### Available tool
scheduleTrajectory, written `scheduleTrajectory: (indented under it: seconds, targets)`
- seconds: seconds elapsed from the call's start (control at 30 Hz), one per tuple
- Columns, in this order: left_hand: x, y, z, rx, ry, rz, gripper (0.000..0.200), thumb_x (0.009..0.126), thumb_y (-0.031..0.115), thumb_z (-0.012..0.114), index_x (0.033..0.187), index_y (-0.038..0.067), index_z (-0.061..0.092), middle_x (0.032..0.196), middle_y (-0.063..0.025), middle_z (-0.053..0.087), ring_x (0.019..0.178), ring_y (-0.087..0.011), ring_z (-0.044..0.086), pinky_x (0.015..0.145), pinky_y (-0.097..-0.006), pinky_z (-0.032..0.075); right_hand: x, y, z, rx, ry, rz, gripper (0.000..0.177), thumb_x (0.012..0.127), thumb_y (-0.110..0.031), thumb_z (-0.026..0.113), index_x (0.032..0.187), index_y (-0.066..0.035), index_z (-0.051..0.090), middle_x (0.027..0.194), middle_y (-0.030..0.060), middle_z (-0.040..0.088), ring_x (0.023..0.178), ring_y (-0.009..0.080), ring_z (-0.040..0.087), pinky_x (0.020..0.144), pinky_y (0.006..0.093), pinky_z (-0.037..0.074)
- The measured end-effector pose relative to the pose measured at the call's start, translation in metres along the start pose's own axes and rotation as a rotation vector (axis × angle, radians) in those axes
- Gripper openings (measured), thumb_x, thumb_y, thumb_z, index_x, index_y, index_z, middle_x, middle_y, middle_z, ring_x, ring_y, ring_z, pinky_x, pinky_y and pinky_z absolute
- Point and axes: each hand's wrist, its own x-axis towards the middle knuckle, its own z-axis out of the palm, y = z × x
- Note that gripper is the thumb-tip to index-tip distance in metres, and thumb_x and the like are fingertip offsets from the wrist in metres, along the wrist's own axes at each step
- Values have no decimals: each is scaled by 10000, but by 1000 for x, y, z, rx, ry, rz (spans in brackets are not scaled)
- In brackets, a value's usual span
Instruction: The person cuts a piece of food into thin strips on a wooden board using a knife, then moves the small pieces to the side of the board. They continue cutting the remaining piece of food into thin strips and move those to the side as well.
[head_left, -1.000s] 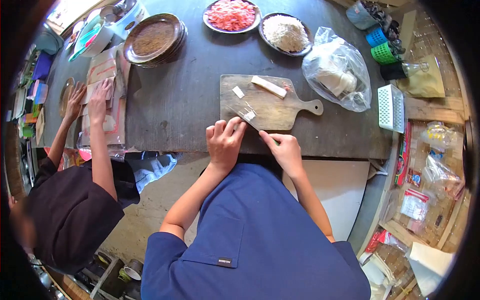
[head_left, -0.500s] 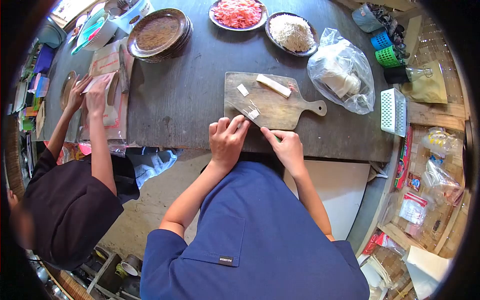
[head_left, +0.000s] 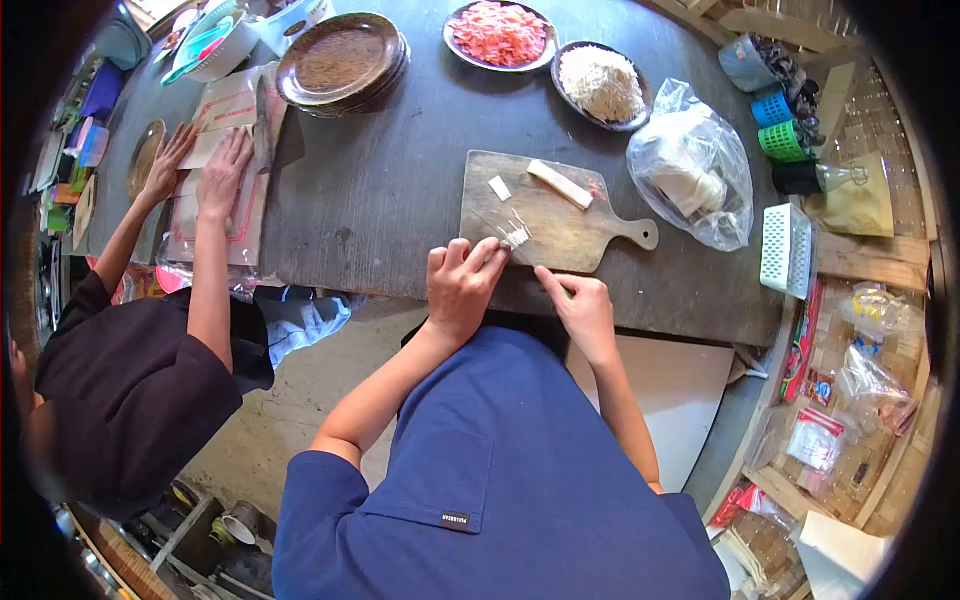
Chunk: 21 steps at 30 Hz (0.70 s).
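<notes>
My right hand (head_left: pixel 583 312) is wrapped round the green handle of a knife (head_left: pixel 522 257), its blade angled over the near edge of a wooden cutting board (head_left: pixel 560 240). My left hand (head_left: pixel 463 288) has curled fingers, the tips touching the blade beside a small heap of thin white strips (head_left: pixel 517 236). What those fingertips pinch, if anything, is hidden. Farther back on the board lie a small flat white piece (head_left: pixel 499 188) and a longer white block (head_left: pixel 560 185).
Beyond the board stand a plate of pink pieces (head_left: pixel 500 35), a plate of white shreds (head_left: pixel 603 85) and a clear plastic bag (head_left: pixel 692 175) with white contents. Stacked brown plates (head_left: pixel 340 60) are to the left. A co-worker's hands (head_left: pixel 222 172) rest on paper beside another knife (head_left: pixel 263 125).
The view has shifted slightly, so the table things sit a little farther right. My hands keep nearly the same place at the board. The co-worker's hands have spread flat on the paper.
</notes>
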Motion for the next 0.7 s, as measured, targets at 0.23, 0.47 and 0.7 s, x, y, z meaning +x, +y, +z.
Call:
scheduleTrajectory:
  seconds: [0.23,0.47,0.7]
  targets:
    - [-2,1,1,-27,-5,-7,174,897,260,804,1064,211,815,1142,124,728,985,-148,605,886,-349,426,-6,4,0,-6,-27,43,557,1008,-594,736,945,-50,838,625,150,619,563,246,630,619,404,501]
    - [-4,0,3,-4,5,-8,151,907,258,800,1052,216,809,1140,130,721,974,-142,602,877,-348,421,-7,-1,-9,8,-23,34,519,1009,-566,746,990,-60,857,672,145,696,601,234,661,651,402,529]
    - [-6,1,3,-14,4,-17,153,907,260,802,1058,246,805,1130,136,710,971,-127,592,878,-341,417,1,10,2,24,-89,71,526,1010,-564,753,1014,-48,854,652,113,681,613,195,658,655,376,524]
